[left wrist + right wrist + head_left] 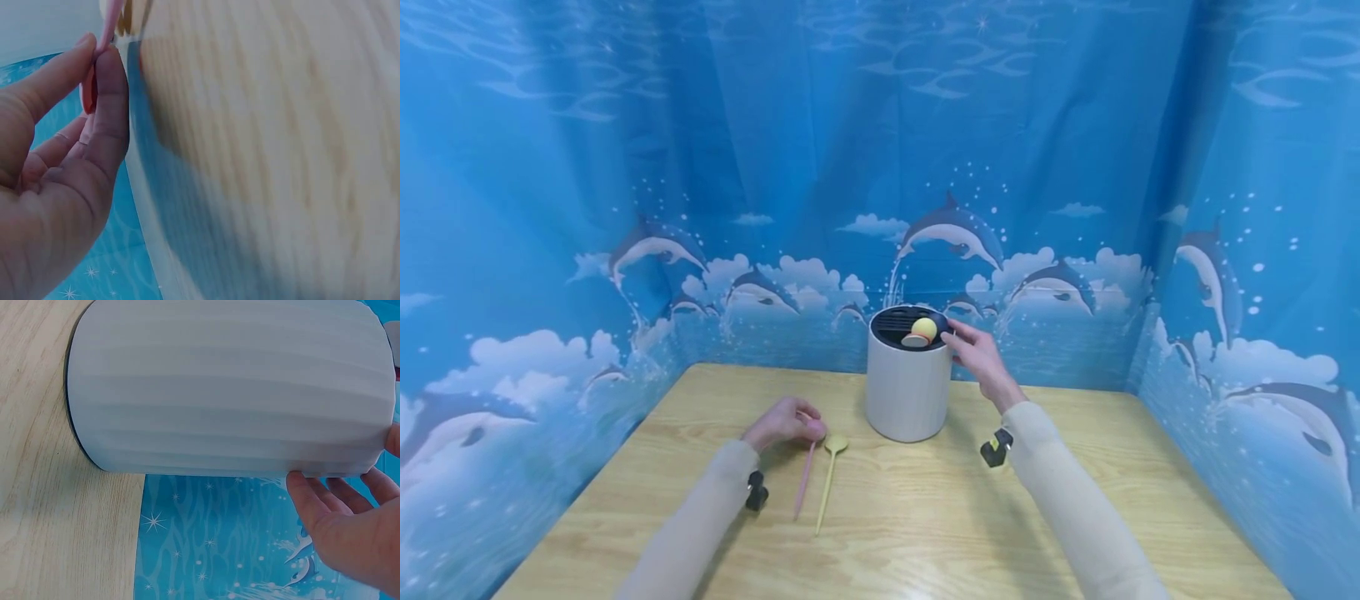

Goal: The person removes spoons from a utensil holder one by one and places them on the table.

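Observation:
My left hand [784, 422] pinches a pink spoon [805, 483] just below its bowl, between thumb and forefinger; its handle points toward me. In the left wrist view the fingers hide part of the spoon [111, 25]. Beside it on the table lies a yellow spoon [827, 483], bowl away from me. A white ribbed utensil holder [907, 396] with a black slotted top stands upright farther back. My right hand [979, 358] holds its upper right side, thumb at the rim and fingers against the wall [231, 394]. Round yellow, whitish and dark blue heads show at its top.
The wooden table [910, 533] has its back edge just behind the holder. A blue curtain [820, 167] printed with dolphins hangs around the back and both sides. Each wrist wears a small black camera [996, 448].

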Demonstrator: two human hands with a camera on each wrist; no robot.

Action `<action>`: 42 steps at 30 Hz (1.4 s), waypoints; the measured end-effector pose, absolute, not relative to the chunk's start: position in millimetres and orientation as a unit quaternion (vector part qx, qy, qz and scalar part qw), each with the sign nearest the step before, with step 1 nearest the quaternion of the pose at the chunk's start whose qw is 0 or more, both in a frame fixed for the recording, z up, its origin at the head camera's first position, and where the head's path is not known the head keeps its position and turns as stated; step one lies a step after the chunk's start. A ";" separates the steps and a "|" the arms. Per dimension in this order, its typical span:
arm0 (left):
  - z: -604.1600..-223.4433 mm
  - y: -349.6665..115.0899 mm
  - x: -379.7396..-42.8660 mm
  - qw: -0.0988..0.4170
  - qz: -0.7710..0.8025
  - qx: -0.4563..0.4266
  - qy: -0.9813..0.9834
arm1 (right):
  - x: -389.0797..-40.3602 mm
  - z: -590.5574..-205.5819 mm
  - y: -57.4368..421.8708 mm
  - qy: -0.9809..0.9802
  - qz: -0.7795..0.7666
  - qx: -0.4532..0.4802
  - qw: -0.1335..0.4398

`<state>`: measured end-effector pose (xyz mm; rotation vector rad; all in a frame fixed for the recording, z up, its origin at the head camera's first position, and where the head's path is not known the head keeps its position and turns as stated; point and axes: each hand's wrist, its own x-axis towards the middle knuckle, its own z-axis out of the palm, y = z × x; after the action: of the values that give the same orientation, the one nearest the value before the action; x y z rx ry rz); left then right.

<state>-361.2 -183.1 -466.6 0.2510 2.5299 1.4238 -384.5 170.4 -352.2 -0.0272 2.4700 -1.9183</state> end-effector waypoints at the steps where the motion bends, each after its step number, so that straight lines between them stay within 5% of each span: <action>1: -467.7 -183.5 -360.9 0.113 0.481 0.087 0.865 | -384.7 -352.5 170.2 0.790 -0.613 -0.009 0.008; 42: -467.2 -187.9 -356.6 0.113 0.406 0.098 0.901 | -385.1 -353.9 170.7 0.791 -0.611 -0.010 0.001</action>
<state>-356.6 -187.9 -467.2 0.2883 2.6440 1.1913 -385.1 170.7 -353.9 -0.0316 2.4836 -1.9191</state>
